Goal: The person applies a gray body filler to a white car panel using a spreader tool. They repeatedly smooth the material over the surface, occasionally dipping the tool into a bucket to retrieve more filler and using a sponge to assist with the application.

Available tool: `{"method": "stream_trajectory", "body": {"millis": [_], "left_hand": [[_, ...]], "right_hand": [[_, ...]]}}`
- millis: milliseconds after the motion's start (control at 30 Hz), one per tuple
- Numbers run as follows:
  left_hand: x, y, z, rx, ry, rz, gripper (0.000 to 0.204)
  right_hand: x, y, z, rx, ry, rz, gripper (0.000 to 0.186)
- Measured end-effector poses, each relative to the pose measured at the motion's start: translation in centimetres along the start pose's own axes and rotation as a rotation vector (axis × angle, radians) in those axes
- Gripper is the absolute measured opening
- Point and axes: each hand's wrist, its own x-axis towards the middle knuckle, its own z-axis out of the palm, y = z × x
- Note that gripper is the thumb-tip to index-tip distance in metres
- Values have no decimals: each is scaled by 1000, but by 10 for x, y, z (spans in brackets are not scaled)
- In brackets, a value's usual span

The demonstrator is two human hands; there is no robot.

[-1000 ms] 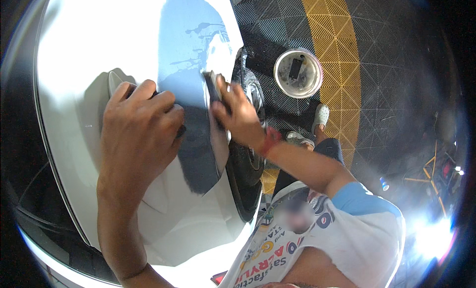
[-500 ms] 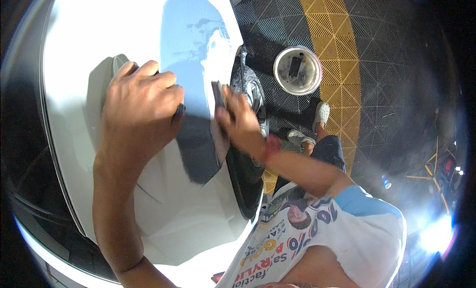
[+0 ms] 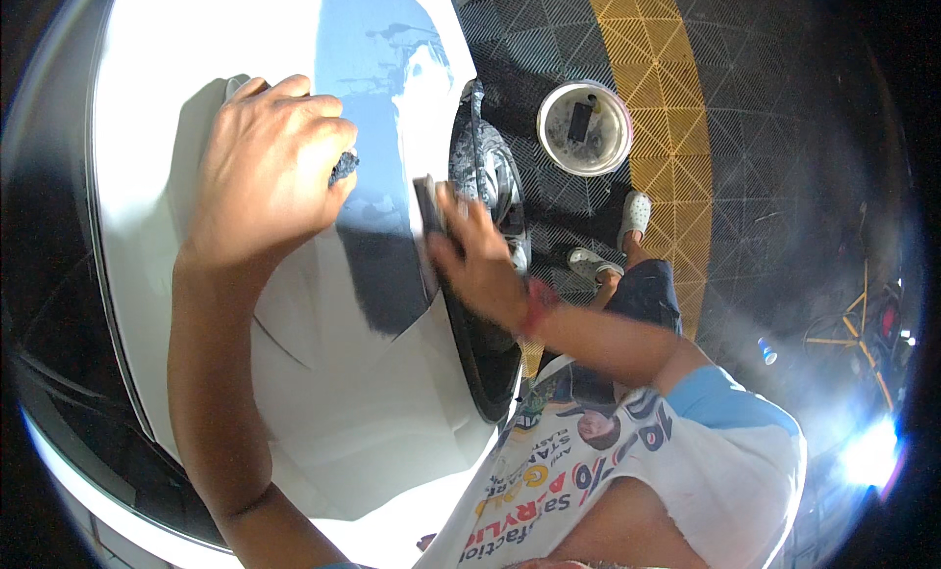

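A white car panel (image 3: 333, 432) fills the left half, with a wet blue-grey patch (image 3: 377, 275) along its right side. My left hand (image 3: 274, 167) is a fist over the panel, left of that patch. A dark, rough-textured wad (image 3: 343, 166) pokes out of its grip; the rest is hidden by the fingers. With my right hand (image 3: 480, 265), slightly blurred, I press a dark sanding block (image 3: 425, 204) flat against the patch's right edge. Near the top of the patch, a pale, glaring area (image 3: 423, 79) shows. My right wrist wears a red band (image 3: 538, 306).
Right of the panel sits the headlight (image 3: 498, 177), above a black trim edge (image 3: 485, 383). On the tiled floor stands a white bucket (image 3: 585, 128) with a dark block inside. A can (image 3: 767, 350), a yellow stand (image 3: 858, 339) and a bright lamp (image 3: 870, 456) are farther right.
My right hand and the sanding block have slid a little nearer along the patch's edge. My left fist stays over the panel, turned slightly, showing more of the wad. The whole view has shifted slightly.
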Motion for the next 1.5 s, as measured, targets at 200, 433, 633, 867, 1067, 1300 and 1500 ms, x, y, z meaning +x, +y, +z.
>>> {"method": "stream_trajectory", "body": {"millis": [200, 433, 633, 867, 1067, 1300, 1500], "left_hand": [[5, -2, -8, 37, 7, 37, 14], [0, 1, -1, 44, -23, 10, 17], [6, -1, -2, 92, 0, 43, 15], [0, -2, 4, 83, -14, 33, 15], [6, 0, -4, 108, -7, 42, 15], [1, 1, 1, 109, -22, 29, 15], [6, -2, -2, 115, 39, 73, 16]], "right_hand": [[122, 78, 18, -19, -11, 112, 65], [-44, -7, -6, 57, -55, -9, 67], [97, 54, 6, 31, -62, 152, 65], [-63, -11, -13, 38, -113, 43, 68], [75, 57, 11, 40, -45, 97, 64], [-56, -7, -10, -5, -125, 83, 69], [131, 53, 1, -77, -60, 155, 32]]}}
